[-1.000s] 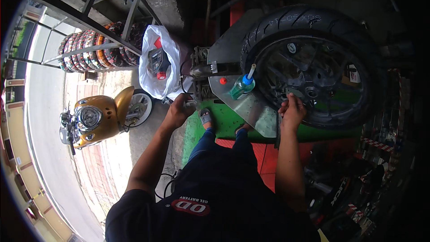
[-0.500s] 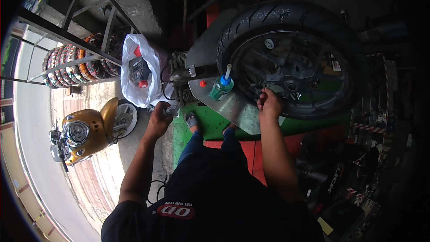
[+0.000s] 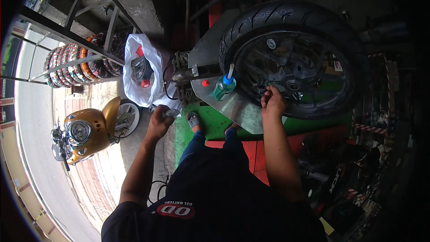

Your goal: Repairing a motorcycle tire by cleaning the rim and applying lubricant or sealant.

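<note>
My left hand (image 3: pixel 159 124) is closed around a small pale, silvery object (image 3: pixel 171 113) whose kind I cannot make out, just below a white plastic bag. Over the near rim of a large motorcycle wheel (image 3: pixel 287 66) is my right hand (image 3: pixel 273 104), its fingers drawn together. Whatever they hold, if anything, is hard to see. The wheel carries a black tyre (image 3: pixel 304 15) and lies on its side above a grey metal plate (image 3: pixel 246 118). Left of the wheel stands a clear bottle of green liquid (image 3: pixel 222 89) with a blue top and pale spout. A small red cap (image 3: pixel 205 83) is beside it.
The white plastic bag (image 3: pixel 156 83) holds a dark container with red parts. A yellow scooter (image 3: pixel 96 127) stands at the left, below a row of wrapped tyres (image 3: pixel 67 65) by a metal rack (image 3: pixel 67 33). Dark shelves with small goods (image 3: pixel 369 148) line the right.
The whole view has shifted slightly. My left hand has turned a little, so more of the silvery object shows. My right hand remains over the wheel's near rim.
</note>
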`<state>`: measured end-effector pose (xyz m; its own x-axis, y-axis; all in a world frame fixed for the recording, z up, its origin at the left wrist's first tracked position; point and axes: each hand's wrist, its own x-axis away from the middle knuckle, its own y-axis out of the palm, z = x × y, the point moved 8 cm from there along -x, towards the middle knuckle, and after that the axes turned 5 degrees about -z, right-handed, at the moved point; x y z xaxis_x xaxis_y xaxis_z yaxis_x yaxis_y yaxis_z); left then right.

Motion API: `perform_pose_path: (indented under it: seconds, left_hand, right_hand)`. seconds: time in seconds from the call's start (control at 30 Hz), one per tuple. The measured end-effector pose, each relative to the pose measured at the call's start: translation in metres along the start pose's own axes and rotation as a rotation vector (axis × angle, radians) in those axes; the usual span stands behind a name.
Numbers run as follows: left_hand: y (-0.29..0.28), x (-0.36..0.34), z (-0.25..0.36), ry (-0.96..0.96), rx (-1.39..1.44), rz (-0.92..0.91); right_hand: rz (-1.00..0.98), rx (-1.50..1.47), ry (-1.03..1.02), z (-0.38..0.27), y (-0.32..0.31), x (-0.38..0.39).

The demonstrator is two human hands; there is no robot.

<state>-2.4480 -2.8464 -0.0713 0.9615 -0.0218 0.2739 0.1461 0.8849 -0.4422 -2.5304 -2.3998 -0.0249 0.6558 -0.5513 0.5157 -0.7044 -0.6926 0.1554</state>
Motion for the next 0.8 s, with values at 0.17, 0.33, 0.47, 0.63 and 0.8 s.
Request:
perform_pose_path:
  seconds: [0.17, 0.33, 0.47, 0.63, 0.8]
  left_hand:
    - [0.002, -0.004, 0.0, -0.037, 0.021, -0.031]
    - [0.004, -0.004, 0.001, -0.019, -0.033, -0.02]
    - [0.007, 0.0, 0.0, -0.016, -0.04, -0.04]
    - [0.007, 0.003, 0.001, -0.033, -0.036, -0.037]
    - [0.007, 0.004, 0.003, -0.043, -0.022, -0.041]
  right_hand:
    - [-0.01, 0.092, 0.094, 0.009, 0.001, 0.001]
    - [0.01, 0.074, 0.091, 0.007, 0.003, 0.002]
    - [0.004, 0.06, 0.044, 0.002, 0.006, 0.004]
    - [0.0, 0.117, 0.012, 0.002, 0.004, 0.005]
    - [-0.031, 0.182, 0.144, 0.012, 0.002, 0.001]
